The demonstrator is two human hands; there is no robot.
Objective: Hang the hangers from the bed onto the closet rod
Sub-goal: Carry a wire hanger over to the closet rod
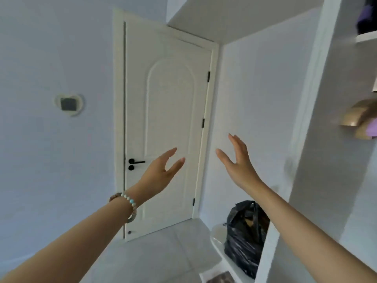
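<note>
My left hand (161, 170) and my right hand (237, 160) are both raised in front of me with fingers spread, and neither holds anything. They hover in the air before a shut white door (167, 111). My left wrist carries bead bracelets. No hanger, bed or closet rod is in view. The white closet (318, 119) stands at the right, with only its side panel and the edges of some shelves showing.
A black plastic bag (244, 237) sits on a low white rounded shelf (218, 240) beside the closet. Purple and tan items lie on the closet shelves at the far right. A wall switch (69, 104) is on the left wall. Pale tiled floor lies below the door.
</note>
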